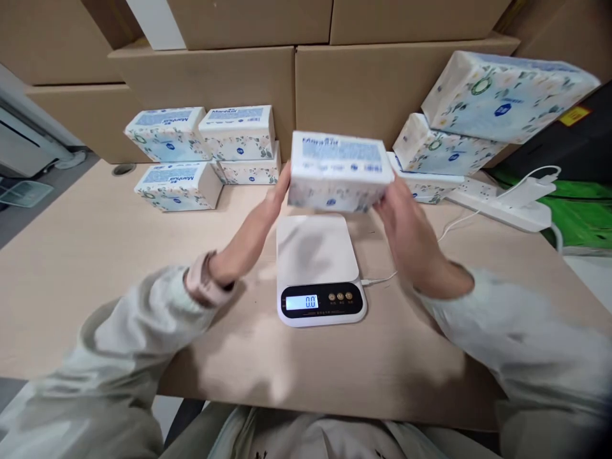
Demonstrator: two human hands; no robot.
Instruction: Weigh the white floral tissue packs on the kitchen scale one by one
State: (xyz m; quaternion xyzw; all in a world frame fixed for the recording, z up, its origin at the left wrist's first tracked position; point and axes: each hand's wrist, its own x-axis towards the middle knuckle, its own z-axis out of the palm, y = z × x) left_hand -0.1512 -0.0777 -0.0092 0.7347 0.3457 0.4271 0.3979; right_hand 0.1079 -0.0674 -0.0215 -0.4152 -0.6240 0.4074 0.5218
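Between my two hands a white-and-blue floral tissue pack (pixel 337 172) is held up above the back of a kitchen scale. My left hand (pixel 253 233) presses flat along its left end, and my right hand (pixel 408 233) grips its right end; the right fingers are partly hidden and slightly blurred. Below the pack lies the white digital scale (pixel 318 248), its platform bare and its lit display reading 0.0. A white cable leaves the scale's right side.
Several similar tissue packs (pixel 174 186) sit at the back left. More packs (pixel 507 95) are stacked at the back right, beside a white power strip (pixel 507 204). Cardboard boxes (pixel 210 80) wall off the table's rear. A cable hole (pixel 123 169) is at the left.
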